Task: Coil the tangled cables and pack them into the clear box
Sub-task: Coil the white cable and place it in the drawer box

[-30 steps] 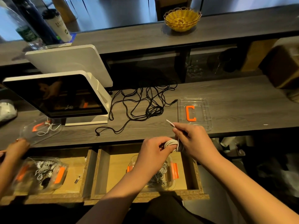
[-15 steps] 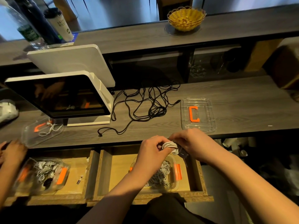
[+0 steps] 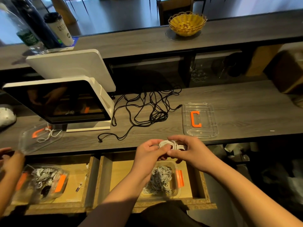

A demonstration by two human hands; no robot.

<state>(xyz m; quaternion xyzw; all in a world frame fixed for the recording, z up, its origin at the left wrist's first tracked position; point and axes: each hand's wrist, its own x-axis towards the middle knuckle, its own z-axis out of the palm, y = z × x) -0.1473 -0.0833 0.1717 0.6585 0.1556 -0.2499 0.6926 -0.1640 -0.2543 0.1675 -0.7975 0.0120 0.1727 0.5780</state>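
Both hands (image 3: 172, 150) grip a white cable coil (image 3: 172, 145) — smooth, rounded loops.

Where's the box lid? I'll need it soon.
In the head view, the lid lies on the counter, right of the black cable and just beyond the right hand.

Likely shop counter, point-of-sale screen (image 3: 60, 102), drawers (image 3: 91, 181)

Black cable tangle (image 3: 147, 108) beside lid (image 3: 200, 120)
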